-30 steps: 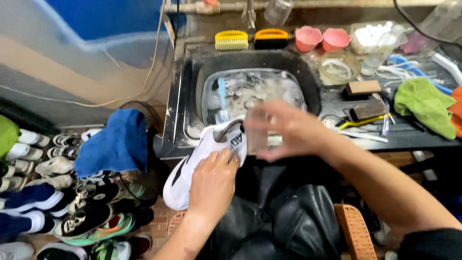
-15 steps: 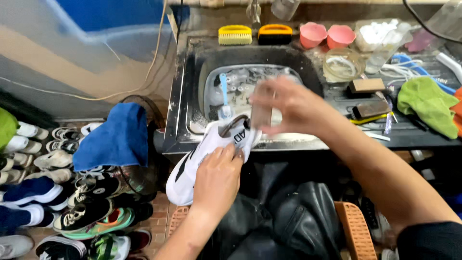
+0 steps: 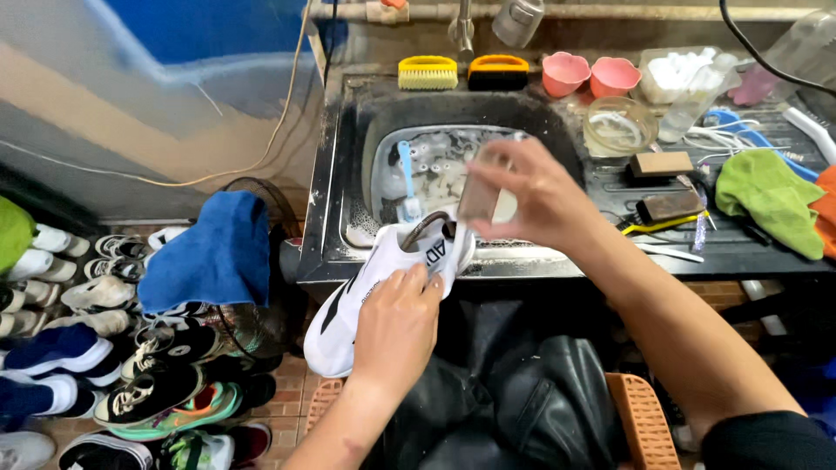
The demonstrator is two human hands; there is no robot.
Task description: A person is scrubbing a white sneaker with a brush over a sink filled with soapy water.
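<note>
White shoe (image 3: 366, 292) lies at the front edge of the sink (image 3: 348, 174), toe pointing down-left. Left hand (image 3: 396, 326) grips its side, fingers pressed together on the upper. Right hand (image 3: 531, 191) pinches a small brush (image 3: 479, 198) above the shoe opening, over the soapy basin.

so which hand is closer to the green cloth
Right. The right hand is raised over the sink's front edge, left of the green cloth; the left hand is lower and farther left, on the white shoe.
</note>
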